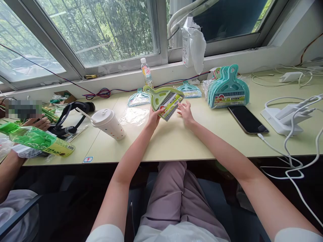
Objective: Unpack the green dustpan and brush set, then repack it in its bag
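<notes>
A green dustpan and brush set (165, 101) with a printed label is tilted above the table, gripped at its lower left edge by my left hand (153, 118). Beside its right end is my right hand (185, 112), fingers apart, with the fingertips close to the label; whether they touch it I cannot tell. Behind it lie a wrapped blue-green set (139, 98) on the left and another wrapped set (189, 90) on the right. Several teal sets (228, 87) stand stacked at the right. A clear plastic bag (134, 116) lies flat left of my left hand.
A lidded cup (108, 124) with a straw and a green bottle (37, 139) are on the left, near a co-worker's hands. A phone (248, 119), a power strip (282, 119) and cables occupy the right. Another bottle (147, 73) stands by the window.
</notes>
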Available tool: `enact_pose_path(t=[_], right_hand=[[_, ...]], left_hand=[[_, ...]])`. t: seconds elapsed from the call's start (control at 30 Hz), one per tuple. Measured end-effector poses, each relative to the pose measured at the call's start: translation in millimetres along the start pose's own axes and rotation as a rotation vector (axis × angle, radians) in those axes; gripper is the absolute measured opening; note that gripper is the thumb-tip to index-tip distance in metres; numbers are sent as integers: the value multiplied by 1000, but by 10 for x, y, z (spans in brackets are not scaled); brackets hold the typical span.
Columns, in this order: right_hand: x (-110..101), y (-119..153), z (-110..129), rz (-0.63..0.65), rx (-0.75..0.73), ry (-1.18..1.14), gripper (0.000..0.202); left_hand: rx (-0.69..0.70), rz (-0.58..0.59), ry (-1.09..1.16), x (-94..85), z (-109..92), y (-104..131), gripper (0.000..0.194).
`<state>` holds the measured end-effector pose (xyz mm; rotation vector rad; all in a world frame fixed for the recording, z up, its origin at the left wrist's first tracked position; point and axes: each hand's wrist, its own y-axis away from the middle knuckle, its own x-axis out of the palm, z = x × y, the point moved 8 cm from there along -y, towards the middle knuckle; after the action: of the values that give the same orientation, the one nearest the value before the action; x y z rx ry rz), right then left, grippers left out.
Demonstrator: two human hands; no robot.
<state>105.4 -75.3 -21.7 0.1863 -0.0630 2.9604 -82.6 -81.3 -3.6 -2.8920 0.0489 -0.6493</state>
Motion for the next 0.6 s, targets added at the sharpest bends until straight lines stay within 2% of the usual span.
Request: enact_pose_path(t=[0.07, 0.17, 0.43, 0.6], right_hand=[[191, 68, -88, 142, 99, -138, 34], [312, 110, -28, 259, 31, -212, 13], [205, 52, -42, 223, 58, -209, 12], [188, 74, -44, 223, 99, -211, 14]], left_hand=[[8, 9, -20, 13, -18, 11, 79], [14, 51, -47, 53, -19, 20, 84], [-56, 61, -192, 38, 87, 17, 93], [-41, 74, -243, 48, 70, 24, 96]])
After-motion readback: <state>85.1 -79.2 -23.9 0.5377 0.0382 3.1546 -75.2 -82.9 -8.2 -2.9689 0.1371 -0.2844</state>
